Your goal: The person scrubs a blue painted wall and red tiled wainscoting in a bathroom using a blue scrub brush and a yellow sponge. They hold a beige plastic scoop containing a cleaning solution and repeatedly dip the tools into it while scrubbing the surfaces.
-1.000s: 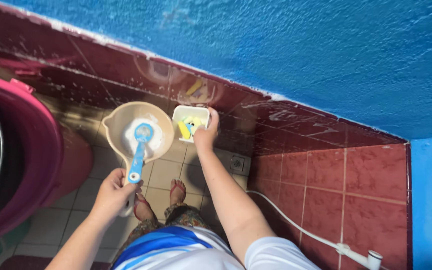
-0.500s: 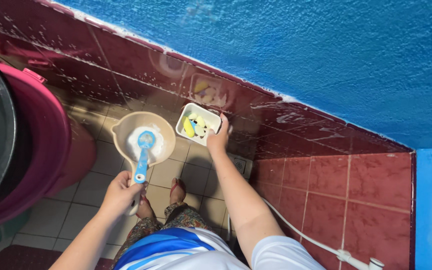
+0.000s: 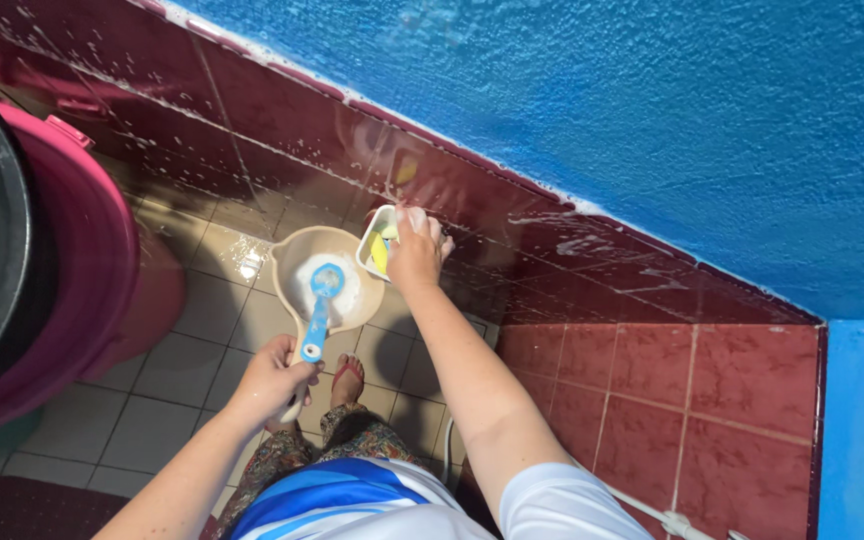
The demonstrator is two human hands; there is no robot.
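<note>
**Two hands, a dipper and a tub over a wet tiled floor**

Nearest the camera, a blue-and-white shirt (image 3: 352, 495) fills the bottom edge, cutting off the body below it; patterned trousers and one foot in a red sandal (image 3: 348, 373) show past it, the other foot hidden under the left hand.

The left hand (image 3: 274, 380) is closed around the handle of a beige dipper (image 3: 297, 262), fingers wrapped so that most of the handle is covered. A blue brush (image 3: 320, 305) lies along the handle with its round head in the dipper's bowl, over something white that is hard to make out, foam or water.

Further out, the right hand (image 3: 414, 250) lies over a white tub (image 3: 376, 222), covering most of it; the fingers curl over its far rim, but whether they grip it cannot be told. A yellow piece (image 3: 380, 253) shows in the tub's open corner. The tub touches the dipper's right rim.

At left, a pink bucket (image 3: 92, 250) with a dark inside is cut off by the frame. Beyond stand dark red wall tiles (image 3: 282, 130), wet and spattered, then a blue wall (image 3: 602, 100).
</note>
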